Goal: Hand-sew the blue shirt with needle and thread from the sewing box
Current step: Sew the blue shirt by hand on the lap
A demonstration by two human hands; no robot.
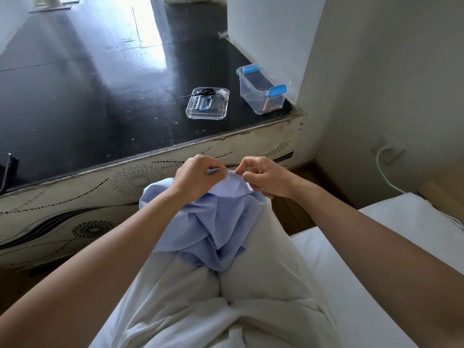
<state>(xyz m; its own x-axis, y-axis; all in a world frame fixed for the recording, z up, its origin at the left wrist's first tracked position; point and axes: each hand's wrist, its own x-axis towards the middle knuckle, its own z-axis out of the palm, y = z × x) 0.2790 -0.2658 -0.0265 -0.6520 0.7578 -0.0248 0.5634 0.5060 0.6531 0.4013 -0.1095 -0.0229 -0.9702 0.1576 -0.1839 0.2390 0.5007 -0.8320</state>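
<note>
The blue shirt point(216, 222) lies bunched over my lap and knees. My left hand point(195, 175) grips a raised fold of the shirt at its top edge. Right beside it, my right hand point(263, 175) pinches with thumb and forefinger at the same fold, where a thin pale thread point(253, 205) trails down over the fabric. The needle itself is too small to make out. On the dark table ahead stands the clear sewing box point(261, 90) with blue clips, lid off. Its lid point(208, 104) lies to the left, holding black scissors point(200, 92) and a white thread spool point(223, 92).
The dark table point(100, 96) has a patterned white front edge just beyond my knees. A dark phone-like object point(6, 172) sits at its left edge. White walls rise on the right, with a socket and white cable point(386, 172). I sit on a white mattress point(376, 259).
</note>
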